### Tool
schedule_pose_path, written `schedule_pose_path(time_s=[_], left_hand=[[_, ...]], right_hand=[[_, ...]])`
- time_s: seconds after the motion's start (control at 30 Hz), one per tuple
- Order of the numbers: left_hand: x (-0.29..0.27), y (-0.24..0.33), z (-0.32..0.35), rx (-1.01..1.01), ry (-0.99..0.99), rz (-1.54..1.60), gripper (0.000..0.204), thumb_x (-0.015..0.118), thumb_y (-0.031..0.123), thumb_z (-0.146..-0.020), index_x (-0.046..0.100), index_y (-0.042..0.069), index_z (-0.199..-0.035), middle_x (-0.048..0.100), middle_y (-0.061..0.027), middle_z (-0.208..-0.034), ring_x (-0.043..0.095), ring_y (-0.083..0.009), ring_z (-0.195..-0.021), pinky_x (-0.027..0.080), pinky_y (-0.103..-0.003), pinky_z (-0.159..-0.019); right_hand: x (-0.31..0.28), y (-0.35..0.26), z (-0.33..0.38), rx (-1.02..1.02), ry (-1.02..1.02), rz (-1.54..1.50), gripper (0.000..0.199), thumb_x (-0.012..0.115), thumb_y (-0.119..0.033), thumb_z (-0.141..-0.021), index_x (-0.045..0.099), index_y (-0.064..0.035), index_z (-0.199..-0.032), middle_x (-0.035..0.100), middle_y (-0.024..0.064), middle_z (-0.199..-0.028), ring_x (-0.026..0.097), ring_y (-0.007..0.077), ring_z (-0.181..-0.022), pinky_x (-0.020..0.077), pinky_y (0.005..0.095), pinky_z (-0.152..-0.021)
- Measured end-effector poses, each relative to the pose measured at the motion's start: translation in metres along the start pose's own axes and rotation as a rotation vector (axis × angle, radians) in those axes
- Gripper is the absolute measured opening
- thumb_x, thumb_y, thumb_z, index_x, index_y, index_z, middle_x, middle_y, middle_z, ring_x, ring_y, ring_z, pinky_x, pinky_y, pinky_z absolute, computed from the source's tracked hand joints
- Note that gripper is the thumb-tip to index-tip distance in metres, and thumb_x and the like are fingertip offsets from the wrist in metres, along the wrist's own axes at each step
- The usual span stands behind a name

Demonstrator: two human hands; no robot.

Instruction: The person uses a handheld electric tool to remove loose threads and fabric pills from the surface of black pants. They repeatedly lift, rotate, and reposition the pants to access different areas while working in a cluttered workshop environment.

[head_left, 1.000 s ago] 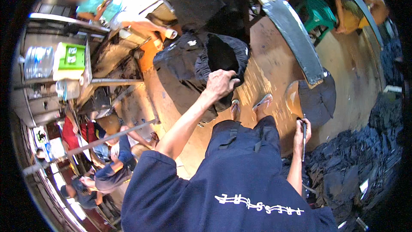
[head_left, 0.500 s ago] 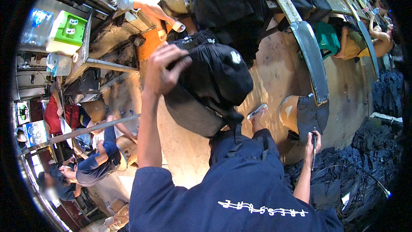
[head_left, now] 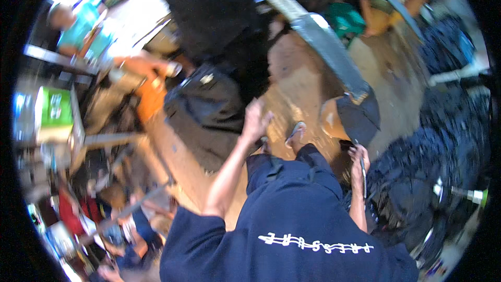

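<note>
My left hand point(head_left: 255, 122) is raised in front of my body with its fingers apart and nothing in it. Beyond it, black clothing point(head_left: 209, 94) with a small white mark lies low against a large dark cloth pile. On the right, my right hand point(head_left: 359, 159) is closed around a slim dark tool point(head_left: 362, 169) with a coiled, spring-like part trailing toward my forearm. Beside that hand, a dark cloth point(head_left: 362, 115) covers part of a round tan seat. Motion blur hides finer detail.
A long grey padded board point(head_left: 334, 49) reaches in ahead of me. Heaps of dark garments point(head_left: 438, 162) fill the right side. A metal bar point(head_left: 133, 209) crosses at left near seated people. A green and white box point(head_left: 55, 112) rests on a table; a teal stool point(head_left: 344, 21) stands farther off.
The black clothing has left the space by my left hand and lies lower, farther away. My left hand has moved right. The view has turned; my right hand still holds the slim tool.
</note>
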State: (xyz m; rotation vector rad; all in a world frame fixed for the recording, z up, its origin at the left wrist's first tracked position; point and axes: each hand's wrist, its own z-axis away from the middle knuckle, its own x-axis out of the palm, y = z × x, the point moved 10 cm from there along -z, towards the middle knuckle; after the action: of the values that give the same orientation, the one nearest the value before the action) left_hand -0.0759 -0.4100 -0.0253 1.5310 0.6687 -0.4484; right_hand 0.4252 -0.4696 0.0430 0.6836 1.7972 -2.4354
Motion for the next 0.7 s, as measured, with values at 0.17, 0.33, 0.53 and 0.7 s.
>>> schedule_pose_path(time_s=[0.17,0.33,0.53,0.7], left_hand=[[0.157,0.214,0.022,-0.135,-0.825,0.941,0.059,0.061,0.043,-0.113,0.058,-0.002,-0.151,0.070,-0.0128,-0.142,0.068,-0.0236,-0.129,0.054,-0.038,-0.110],[0.151,0.296,0.001,-0.364,-0.937,1.121,0.055,0.049,0.042,-0.118,0.050,0.006,-0.160,0.063,-0.0105,-0.150,0.062,-0.0235,-0.136,0.052,-0.042,-0.112],[0.147,0.330,-0.035,-0.318,-0.874,1.429,0.038,0.057,0.026,-0.115,0.062,0.000,-0.142,0.070,-0.0095,-0.131,0.069,-0.0193,-0.117,0.056,-0.036,-0.102],[0.113,0.344,-0.080,-0.039,-0.610,1.266,0.032,0.066,0.033,-0.113,0.070,0.004,-0.122,0.071,-0.0029,-0.106,0.066,-0.0103,-0.096,0.055,-0.029,-0.086]], right_hand=[[0.042,-0.119,-0.009,-0.557,0.049,0.051,0.059,0.055,-0.047,-0.114,0.054,-0.0002,-0.150,0.064,0.0158,-0.143,0.065,0.0247,-0.126,0.0523,0.0381,-0.110],[0.068,-0.170,-0.033,-0.659,0.040,-0.204,0.066,0.059,-0.046,-0.111,0.041,-0.0101,-0.164,0.040,0.0178,-0.173,0.041,0.0377,-0.158,0.0376,0.0487,-0.128],[0.048,-0.211,-0.011,-0.533,-0.023,-0.178,0.066,0.061,-0.036,-0.112,0.037,-0.0093,-0.168,0.058,0.0177,-0.154,0.056,0.0295,-0.140,0.0472,0.0461,-0.113],[0.047,-0.196,0.053,0.145,-0.786,-0.104,0.059,0.067,-0.041,-0.110,0.053,-0.0062,-0.156,0.077,0.0112,-0.125,0.077,0.0192,-0.097,0.0635,0.0325,-0.079]])
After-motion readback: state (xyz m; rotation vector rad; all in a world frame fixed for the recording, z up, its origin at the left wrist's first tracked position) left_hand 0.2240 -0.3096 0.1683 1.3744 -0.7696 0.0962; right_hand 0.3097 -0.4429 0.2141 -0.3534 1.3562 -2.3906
